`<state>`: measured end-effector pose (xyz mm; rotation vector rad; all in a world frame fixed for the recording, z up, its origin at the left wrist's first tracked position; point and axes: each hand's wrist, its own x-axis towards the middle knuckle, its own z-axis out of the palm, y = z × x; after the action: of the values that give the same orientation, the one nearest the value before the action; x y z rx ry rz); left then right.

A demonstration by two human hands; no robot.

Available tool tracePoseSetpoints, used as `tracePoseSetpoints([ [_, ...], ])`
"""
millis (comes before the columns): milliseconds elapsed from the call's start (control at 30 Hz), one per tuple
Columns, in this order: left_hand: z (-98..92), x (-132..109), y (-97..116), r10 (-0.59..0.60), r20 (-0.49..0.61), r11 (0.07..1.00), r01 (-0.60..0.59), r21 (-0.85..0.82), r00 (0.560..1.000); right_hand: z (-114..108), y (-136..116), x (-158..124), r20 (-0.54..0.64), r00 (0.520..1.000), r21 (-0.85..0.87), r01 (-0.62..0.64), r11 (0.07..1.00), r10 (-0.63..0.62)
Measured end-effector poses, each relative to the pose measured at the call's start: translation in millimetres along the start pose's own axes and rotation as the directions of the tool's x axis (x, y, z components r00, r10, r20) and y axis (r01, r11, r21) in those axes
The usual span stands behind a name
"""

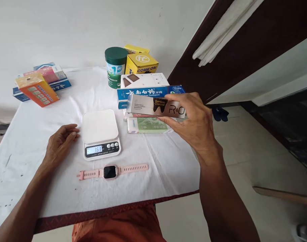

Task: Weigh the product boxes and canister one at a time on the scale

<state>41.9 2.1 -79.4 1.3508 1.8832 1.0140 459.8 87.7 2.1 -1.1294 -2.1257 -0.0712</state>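
Note:
My right hand [193, 117] grips the right end of a silvery Bamboo Charcoal box [145, 105] between thumb and fingers, in front of a stack of boxes. Behind it are a blue toothpaste box [138, 92] and a white box [148, 79]; a green and white box [150, 125] lies lowest. My left hand [62, 141] rests on the cloth with curled fingers, left of a white scale [100, 127]; whether it pinches anything is hidden. Nothing lies on the scale's plate, and its display reads about 363. A pink watch [110, 171] lies stretched out in front of the scale.
A green tub [115, 67] and a yellow box [142, 63] stand at the back. On the far left, an orange box [39, 90] leans on other boxes. The white tablecloth [143, 185] ends at a dark red border. Dark slippers [220, 114] lie on the floor.

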Motion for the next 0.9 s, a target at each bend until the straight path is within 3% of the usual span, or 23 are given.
tracePoseSetpoints([
  [200, 0.7, -3, 6, -0.001, 0.003, 1.0, 0.001, 0.001, 1.0, 10, 12, -7, 0.07, 0.997, -0.011, 0.045, 0.999, -0.044],
  [400, 1.1, -3, 7, -0.016, 0.021, 1.0, 0.016, -0.004, 1.0, 26, 11, -15, 0.169, 0.986, -0.013, 0.007, 1.0, -0.005],
  [567, 1.7, -4, 5, -0.009, 0.03, 0.999, 0.01, -0.05, 1.0, 37, 9, -26, 0.112, 0.993, -0.059, -0.041, 0.997, 0.048],
  [700, 1.5, -4, 1, 0.017, 0.037, 0.998, -0.015, -0.059, 0.999, 33, 9, -31, 0.173, 0.984, -0.055, -0.03, 0.998, 0.039],
  [800, 5.0, -3, -7, 0.066, 0.019, 0.994, -0.064, -0.092, 0.998, 22, -3, -23, 0.149, 0.989, -0.076, 0.001, 0.997, 0.01],
  [900, 11.7, -2, -17, 0.115, -0.015, 0.986, -0.116, -0.123, 0.993, 16, -35, 4, 0.092, 0.992, -0.021, 0.087, 0.996, -0.084],
])
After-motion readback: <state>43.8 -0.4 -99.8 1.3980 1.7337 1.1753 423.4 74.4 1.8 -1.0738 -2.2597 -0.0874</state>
